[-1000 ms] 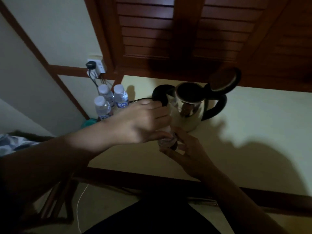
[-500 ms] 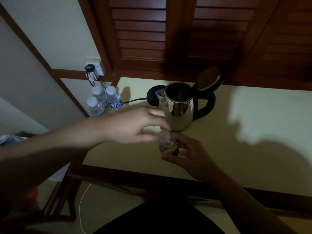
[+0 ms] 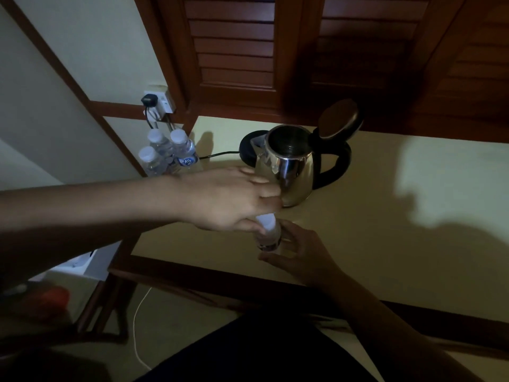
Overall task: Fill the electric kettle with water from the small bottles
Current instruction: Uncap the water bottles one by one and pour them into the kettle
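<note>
One small bottle [image 3: 267, 232], upright, body clasped in the right hand [image 3: 298, 253], its cap pinched by the left hand [image 3: 228, 198]; unopened, by appearance. Kettle [image 3: 289, 168] just beyond both grips, lid raised, no water visibly poured; three bottles [image 3: 168, 153] wait beyond the left grip.

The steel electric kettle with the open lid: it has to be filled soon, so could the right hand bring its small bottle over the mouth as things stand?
Probably yes. The steel electric kettle stands just beyond the right hand, lid up, with bare table between. But the left hand is on the small clear bottle's white cap.
</note>
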`<state>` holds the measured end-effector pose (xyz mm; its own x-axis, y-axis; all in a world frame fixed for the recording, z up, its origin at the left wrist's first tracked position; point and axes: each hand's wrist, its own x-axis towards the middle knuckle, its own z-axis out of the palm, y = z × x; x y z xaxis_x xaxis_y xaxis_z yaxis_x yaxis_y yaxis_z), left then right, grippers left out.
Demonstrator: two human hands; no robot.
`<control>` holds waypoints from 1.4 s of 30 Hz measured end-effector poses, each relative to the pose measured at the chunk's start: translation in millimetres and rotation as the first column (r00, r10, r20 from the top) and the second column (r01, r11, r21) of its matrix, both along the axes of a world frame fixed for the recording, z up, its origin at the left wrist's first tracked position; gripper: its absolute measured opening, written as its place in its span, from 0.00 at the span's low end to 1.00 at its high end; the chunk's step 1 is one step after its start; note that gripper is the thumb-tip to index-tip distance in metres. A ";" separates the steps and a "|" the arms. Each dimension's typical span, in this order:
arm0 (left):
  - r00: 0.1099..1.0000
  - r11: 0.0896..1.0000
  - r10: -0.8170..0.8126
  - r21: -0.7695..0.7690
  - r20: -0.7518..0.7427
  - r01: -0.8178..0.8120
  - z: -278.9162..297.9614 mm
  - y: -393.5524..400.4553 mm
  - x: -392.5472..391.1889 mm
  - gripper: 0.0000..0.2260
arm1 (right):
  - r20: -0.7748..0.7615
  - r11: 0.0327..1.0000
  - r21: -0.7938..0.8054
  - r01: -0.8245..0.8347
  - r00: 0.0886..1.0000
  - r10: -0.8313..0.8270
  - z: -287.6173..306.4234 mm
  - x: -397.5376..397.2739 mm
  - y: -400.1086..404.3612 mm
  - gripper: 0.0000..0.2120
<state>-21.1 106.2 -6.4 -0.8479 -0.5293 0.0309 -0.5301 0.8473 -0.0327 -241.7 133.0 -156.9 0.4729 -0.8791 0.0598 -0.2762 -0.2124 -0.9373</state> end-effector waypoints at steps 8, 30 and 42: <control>0.997 0.992 0.012 -0.124 0.070 -0.003 -7.8 2.5 -8.2 0.21 | -0.043 0.996 -0.081 0.041 0.998 -0.045 -15.0 2.2 -0.7 0.25; 0.950 0.968 0.225 0.156 -0.217 -0.194 -0.8 2.2 -5.6 0.13 | -0.007 0.982 -0.140 0.125 0.992 -0.127 -11.3 -0.7 -5.5 0.22; 0.629 0.567 0.776 0.473 -0.033 -0.675 -114.9 13.2 18.4 0.18 | -0.013 0.939 -0.182 0.292 0.954 -0.300 11.3 -36.9 0.6 0.31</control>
<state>-2.7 119.4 -121.2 -0.1648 -0.9668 -0.1951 -0.9179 0.0779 0.3891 -278.5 133.6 -145.6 0.1980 -0.9568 0.2129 -0.3878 -0.2760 -0.8794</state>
